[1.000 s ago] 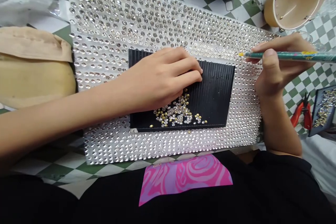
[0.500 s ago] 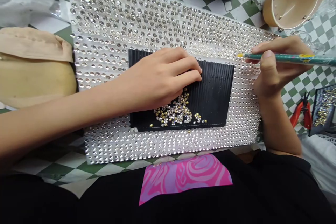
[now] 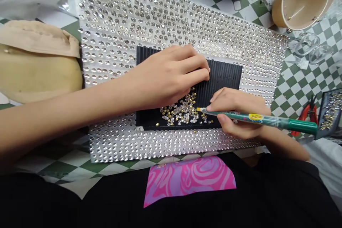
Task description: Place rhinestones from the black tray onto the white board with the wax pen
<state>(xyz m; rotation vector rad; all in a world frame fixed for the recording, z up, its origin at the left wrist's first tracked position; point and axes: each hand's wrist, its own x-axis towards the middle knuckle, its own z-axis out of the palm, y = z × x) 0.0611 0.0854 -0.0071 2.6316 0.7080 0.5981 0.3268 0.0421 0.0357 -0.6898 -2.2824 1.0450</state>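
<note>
My right hand grips a green pen with a yellow tip. That tip points left, at the edge of a pile of loose rhinestones, some showing clear faces and some gold backs. They lie in a black ridged tray, which sits on a white sheet covered with rows of rhinestones. My left hand lies over the tray, palm down, its fingers bent and closed. Its thumb and whatever may be between the fingertips are hidden.
A beige cup stands at the far right, with clear plastic rings near it. Red-handled pliers lie beside a second dark tray of rhinestones. At the left is a beige padded object. A green-and-white checked cloth covers the table.
My right hand has moved left and down with the pen, from the sheet's right side to the loose rhinestones. My left hand keeps its place on the tray. The whole view has shifted slightly.
</note>
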